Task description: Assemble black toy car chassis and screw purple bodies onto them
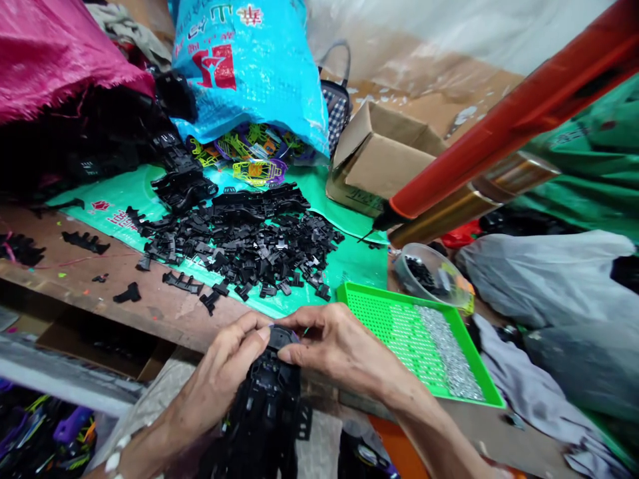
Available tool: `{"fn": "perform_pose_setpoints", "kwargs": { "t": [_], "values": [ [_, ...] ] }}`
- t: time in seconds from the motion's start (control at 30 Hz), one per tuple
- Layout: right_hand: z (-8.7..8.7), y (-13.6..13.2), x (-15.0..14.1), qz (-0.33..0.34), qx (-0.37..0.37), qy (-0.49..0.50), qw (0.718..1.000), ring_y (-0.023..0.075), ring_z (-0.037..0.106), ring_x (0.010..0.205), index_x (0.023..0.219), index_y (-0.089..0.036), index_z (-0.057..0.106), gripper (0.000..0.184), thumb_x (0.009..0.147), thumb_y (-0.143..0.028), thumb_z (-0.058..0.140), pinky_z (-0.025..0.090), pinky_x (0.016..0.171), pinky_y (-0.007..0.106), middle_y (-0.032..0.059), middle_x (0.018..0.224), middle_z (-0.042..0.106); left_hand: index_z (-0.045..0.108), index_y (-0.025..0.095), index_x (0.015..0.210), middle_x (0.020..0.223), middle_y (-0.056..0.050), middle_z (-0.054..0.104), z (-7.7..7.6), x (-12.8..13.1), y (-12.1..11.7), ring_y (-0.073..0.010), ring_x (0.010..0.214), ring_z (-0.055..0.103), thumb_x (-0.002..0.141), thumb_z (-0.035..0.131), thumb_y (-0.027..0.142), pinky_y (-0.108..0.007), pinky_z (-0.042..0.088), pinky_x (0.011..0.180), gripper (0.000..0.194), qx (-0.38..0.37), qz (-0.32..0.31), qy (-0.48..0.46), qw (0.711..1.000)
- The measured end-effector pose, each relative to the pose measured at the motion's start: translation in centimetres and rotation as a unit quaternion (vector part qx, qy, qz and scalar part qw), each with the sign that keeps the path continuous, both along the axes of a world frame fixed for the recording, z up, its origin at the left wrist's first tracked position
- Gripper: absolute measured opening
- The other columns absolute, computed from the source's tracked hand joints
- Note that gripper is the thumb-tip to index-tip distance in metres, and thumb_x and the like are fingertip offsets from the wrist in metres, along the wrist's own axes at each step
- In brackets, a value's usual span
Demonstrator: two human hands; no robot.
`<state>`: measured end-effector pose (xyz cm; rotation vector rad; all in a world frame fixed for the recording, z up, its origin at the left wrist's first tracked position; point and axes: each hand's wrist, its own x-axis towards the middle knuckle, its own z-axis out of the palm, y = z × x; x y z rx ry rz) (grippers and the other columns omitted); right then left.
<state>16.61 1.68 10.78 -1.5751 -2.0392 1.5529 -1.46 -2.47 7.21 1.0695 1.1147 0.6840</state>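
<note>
Both hands meet at the bottom centre over a black plastic part (272,392), a long moulded frame that runs down toward my lap. My left hand (219,372) grips its upper left side with the fingers curled round it. My right hand (334,346) pinches the rounded top end of the same part between thumb and fingertips. Just beyond the hands a heap of small black plastic pieces (244,243) lies on a green sheet (349,266).
A green perforated tray (379,313) with small metal bits stands right of my hands. A clear bowl (432,273), a cardboard box (379,156), a blue sack (249,66) and coloured frames (257,169) sit behind. An orange tool (499,126) hangs overhead at right.
</note>
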Motion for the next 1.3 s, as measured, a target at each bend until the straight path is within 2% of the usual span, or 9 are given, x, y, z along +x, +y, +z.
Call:
{"fn": "perform_pose_setpoints", "kwargs": {
  "t": [0.1,0.3,0.43,0.57,0.7,0.87,1.1,1.3],
  "values": [
    [0.3,-0.1,0.2,0.032,0.054,0.015,0.998,0.0145,0.055,0.074,0.098,-0.019,0.072,0.022,0.079,-0.027,0.066,0.04,0.066,0.025,0.0006,0.082,0.067,0.057,0.021,0.093,0.082,0.004,0.056,0.1,-0.1,0.0,-0.0142,0.083,0.052,0.096,0.038,0.044,-0.024,0.038,0.076,0.03,0.01,0.0,0.012,1.0],
    [-0.2,0.1,0.4,0.034,0.05,0.04,0.997,0.0158,0.056,0.078,0.091,-0.018,0.073,0.017,0.081,-0.029,0.065,0.041,0.069,0.026,0.0017,0.082,0.068,0.059,0.021,0.098,0.082,0.004,0.057,0.1,-0.5,0.1,-0.0143,0.08,0.05,0.094,0.04,0.046,-0.024,0.038,0.073,0.032,0.003,-0.008,-0.006,1.0],
    [-1.2,0.9,0.2,-0.019,-0.05,0.105,0.993,0.0112,0.051,0.064,0.09,-0.016,0.074,0.022,0.073,-0.031,0.072,0.039,0.059,0.024,-0.0004,0.071,0.065,0.059,0.022,0.098,0.08,0.004,0.056,-0.2,-0.5,0.3,-0.0149,0.083,0.052,0.094,0.042,0.045,-0.024,0.038,0.076,0.029,-0.001,0.023,-0.006,1.0],
    [-1.6,1.6,0.2,-0.053,-0.145,0.21,0.965,0.0106,0.052,0.063,0.094,-0.015,0.076,0.036,0.073,-0.045,0.073,0.043,0.065,0.026,0.0009,0.07,0.065,0.059,0.021,0.097,0.08,0.004,0.057,-0.2,-0.7,0.7,-0.0136,0.076,0.052,0.093,0.044,0.046,-0.025,0.039,0.072,0.029,-0.021,0.034,-0.021,0.999],
    [-1.6,1.7,0.6,-0.068,-0.189,0.252,0.947,0.0092,0.055,0.062,0.092,-0.014,0.077,0.04,0.072,-0.048,0.074,0.044,0.067,0.025,0.002,0.067,0.067,0.061,0.02,0.093,0.083,0.004,0.058,-0.1,-0.8,0.8,-0.0134,0.08,0.054,0.093,0.045,0.045,-0.024,0.04,0.073,0.029,-0.012,0.036,-0.015,0.999],
    [-2.1,1.4,1.0,-0.091,-0.236,0.284,0.925,0.0072,0.058,0.06,0.097,-0.016,0.076,0.039,0.066,-0.039,0.08,0.047,0.066,0.022,0.0015,0.071,0.07,0.062,0.021,0.098,0.082,0.005,0.059,-0.1,-0.8,0.7,-0.0121,0.075,0.055,0.091,0.048,0.048,-0.023,0.04,0.068,0.031,-0.045,0.038,-0.037,0.998],
    [-2.3,1.4,0.9,-0.119,-0.231,0.28,0.924,0.0093,0.058,0.057,0.085,-0.015,0.077,0.034,0.057,-0.032,0.084,0.049,0.065,0.026,0.0006,0.064,0.069,0.062,0.019,0.096,0.081,0.003,0.059,0.0,-0.7,0.6,-0.0151,0.079,0.054,0.091,0.047,0.046,-0.026,0.04,0.071,0.031,-0.031,0.028,-0.031,0.999],
    [-2.0,1.0,0.6,-0.135,-0.172,0.256,0.942,0.0102,0.055,0.058,0.077,-0.016,0.077,0.027,0.058,-0.034,0.083,0.046,0.061,0.025,0.001,0.063,0.067,0.061,0.02,0.094,0.082,0.003,0.058,0.0,-0.5,0.7,-0.0139,0.077,0.05,0.092,0.046,0.045,-0.025,0.038,0.069,0.029,-0.014,0.039,-0.009,0.999]
  ]
}}
